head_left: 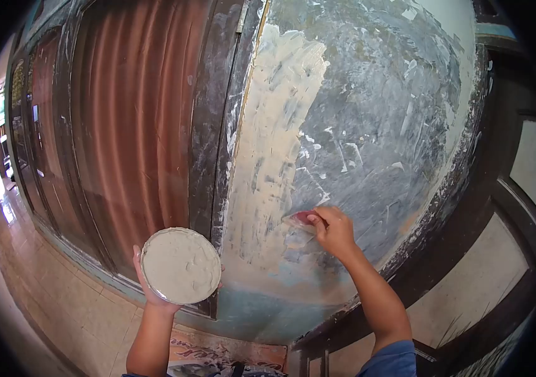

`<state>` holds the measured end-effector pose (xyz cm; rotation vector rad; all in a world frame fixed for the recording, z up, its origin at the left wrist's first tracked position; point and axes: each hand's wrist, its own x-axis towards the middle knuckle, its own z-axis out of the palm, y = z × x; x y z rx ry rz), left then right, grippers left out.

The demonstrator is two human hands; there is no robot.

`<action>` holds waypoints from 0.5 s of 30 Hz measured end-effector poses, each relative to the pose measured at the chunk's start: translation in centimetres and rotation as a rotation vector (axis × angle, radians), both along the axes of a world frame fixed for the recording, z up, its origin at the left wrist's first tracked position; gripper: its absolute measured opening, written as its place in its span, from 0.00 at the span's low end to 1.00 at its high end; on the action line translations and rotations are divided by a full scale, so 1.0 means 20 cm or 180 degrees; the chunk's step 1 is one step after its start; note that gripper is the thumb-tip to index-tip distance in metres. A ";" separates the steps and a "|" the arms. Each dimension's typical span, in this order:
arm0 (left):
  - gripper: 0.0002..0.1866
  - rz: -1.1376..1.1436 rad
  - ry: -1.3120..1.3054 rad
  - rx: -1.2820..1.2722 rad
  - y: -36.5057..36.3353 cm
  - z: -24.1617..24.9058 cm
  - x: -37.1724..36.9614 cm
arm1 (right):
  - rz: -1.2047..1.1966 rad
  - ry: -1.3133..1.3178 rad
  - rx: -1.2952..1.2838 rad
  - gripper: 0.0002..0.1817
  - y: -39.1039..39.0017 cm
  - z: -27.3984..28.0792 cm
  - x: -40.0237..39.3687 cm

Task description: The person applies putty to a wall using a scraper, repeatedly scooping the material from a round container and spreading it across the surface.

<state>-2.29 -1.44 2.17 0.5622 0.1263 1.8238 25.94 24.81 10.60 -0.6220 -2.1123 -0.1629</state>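
My left hand [148, 292] grips a round tub of off-white filler paste [181, 265] from below and the side, its open top facing me. With my right hand [336, 229] I pinch the red handle of a putty knife [302, 217], whose blade lies at the wall surface. The grey, scraped wall [368, 144] carries a tall band of cream filler [274, 125] down its left side, next to the door frame. The putty knife is near the lower right border of that band. My fingers partly hide its handle.
On the left stands a dark-framed glass panel [136, 125] with a reddish-brown curtain behind it. A dark wooden door with pale panels [475, 276] is on the right. Below lie a tiled floor [86, 308] and a printed sheet [230, 352].
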 end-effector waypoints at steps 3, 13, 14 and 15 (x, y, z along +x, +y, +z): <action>0.60 0.0094 0.0065 -0.0123 -0.02 0.00 -0.01 | -0.0008 -0.0370 -0.0020 0.04 0.00 -0.11 0.01; 0.58 0.0135 -0.0022 -0.0128 -0.06 -0.02 -0.03 | 0.0003 -0.0324 0.0025 0.05 0.01 -0.02 -0.02; 0.58 0.0177 -0.0013 -0.0067 -0.06 -0.03 -0.04 | 0.0000 -0.0317 0.0029 0.05 0.01 -0.06 -0.02; 0.58 0.0178 -0.0008 -0.0065 -0.06 -0.04 -0.04 | 0.0044 -0.0341 0.0065 0.03 0.01 -0.09 -0.02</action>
